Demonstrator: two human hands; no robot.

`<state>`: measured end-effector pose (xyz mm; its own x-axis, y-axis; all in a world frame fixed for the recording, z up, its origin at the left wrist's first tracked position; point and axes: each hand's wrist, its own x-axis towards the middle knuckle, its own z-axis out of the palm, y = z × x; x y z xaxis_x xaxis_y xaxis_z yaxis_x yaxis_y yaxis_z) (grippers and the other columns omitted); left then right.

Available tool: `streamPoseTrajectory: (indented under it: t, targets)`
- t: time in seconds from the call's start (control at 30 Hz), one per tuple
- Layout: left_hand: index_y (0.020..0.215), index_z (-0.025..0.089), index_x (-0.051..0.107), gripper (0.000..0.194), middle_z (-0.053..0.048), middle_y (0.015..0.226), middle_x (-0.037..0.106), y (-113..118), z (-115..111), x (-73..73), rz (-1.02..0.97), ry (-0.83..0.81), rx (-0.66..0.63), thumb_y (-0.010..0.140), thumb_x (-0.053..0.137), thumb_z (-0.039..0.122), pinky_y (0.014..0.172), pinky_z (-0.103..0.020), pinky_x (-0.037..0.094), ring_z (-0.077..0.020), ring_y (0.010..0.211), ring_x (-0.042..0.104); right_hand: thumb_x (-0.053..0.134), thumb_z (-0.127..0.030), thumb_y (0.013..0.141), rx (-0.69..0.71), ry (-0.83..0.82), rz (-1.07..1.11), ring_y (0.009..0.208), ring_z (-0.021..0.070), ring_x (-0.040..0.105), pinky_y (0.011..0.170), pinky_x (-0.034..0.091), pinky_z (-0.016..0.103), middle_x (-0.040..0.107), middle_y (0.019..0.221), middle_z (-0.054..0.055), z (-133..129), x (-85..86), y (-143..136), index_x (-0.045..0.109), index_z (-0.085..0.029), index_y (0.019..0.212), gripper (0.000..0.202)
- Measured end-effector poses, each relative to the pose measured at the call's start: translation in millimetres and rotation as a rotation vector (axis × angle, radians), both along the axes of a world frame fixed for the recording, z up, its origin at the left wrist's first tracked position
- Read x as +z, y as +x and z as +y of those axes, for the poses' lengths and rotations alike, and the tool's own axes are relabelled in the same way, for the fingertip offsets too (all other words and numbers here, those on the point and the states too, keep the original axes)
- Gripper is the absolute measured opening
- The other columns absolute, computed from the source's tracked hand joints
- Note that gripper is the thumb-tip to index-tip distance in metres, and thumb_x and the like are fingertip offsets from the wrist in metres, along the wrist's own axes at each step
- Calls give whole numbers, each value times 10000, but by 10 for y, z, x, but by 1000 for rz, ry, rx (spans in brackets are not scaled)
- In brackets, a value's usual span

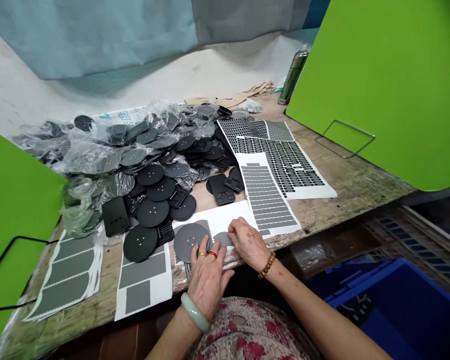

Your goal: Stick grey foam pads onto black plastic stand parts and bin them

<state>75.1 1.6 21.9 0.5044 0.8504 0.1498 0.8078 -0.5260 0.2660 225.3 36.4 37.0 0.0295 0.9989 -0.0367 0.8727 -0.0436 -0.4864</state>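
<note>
My left hand (206, 270) lies palm down with its fingers spread, the fingertips on the lower right edge of a dark grey disc (189, 241) with small holes. Under that disc is a white sticker sheet (240, 210) carrying grey shapes. At the right, my right hand (249, 242) has thumb and forefinger pinched at the edge of a grey rounded sticker (222, 238) on the sheet. Whether part of the sticker is lifted between those fingertips, I cannot make out. Black discs (153, 213) and a black rectangular plate (115, 216) lie just beyond, to the left.
A heap of plastic-wrapped black parts (135, 155) covers the back left. Printed sticker sheets (285, 160) lie at right, others (65, 275) at front left. Green panels (382, 90) flank the table. A spray can (293, 75) stands behind; a blue crate (405, 310) sits below right.
</note>
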Motion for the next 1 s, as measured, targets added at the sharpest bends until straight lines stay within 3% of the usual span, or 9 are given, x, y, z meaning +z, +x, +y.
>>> streamPoseTrajectory:
  t: [0.33, 0.77, 0.87, 1.0]
  targets:
    - [1270, 164, 535, 538, -78, 1288, 583, 85, 42, 21, 92, 14, 17, 772, 635, 342, 961, -583, 352, -388, 1206, 441, 429, -131, 862, 55, -54, -41, 791, 157, 542, 703, 360, 242, 569, 889, 62, 64, 51, 9, 545, -149, 858, 118]
    - [1313, 151, 476, 586, -78, 1342, 534, 44, -7, -118, 44, 42, -7, 781, 626, 344, 983, -587, 324, -392, 1266, 381, 395, -68, 847, 62, 27, -82, 719, 160, 507, 652, 348, 269, 534, 877, 65, 118, 82, -18, 498, -156, 863, 136]
    - [1288, 165, 497, 558, -79, 1330, 545, 23, -19, -116, -28, 42, -15, 773, 639, 327, 987, -594, 322, -390, 1276, 367, 391, -67, 827, 22, 138, -10, 713, 167, 490, 660, 357, 279, 521, 828, 65, 191, 130, 62, 477, -164, 804, 132]
    - [1150, 204, 577, 312, -58, 1279, 581, -64, -61, -62, -211, 77, -7, 839, 559, 219, 1008, -539, 339, -303, 1232, 437, 416, -143, 817, 97, 175, 288, 709, 153, 483, 679, 375, 269, 513, 735, 21, 286, 218, 115, 451, -187, 719, 114]
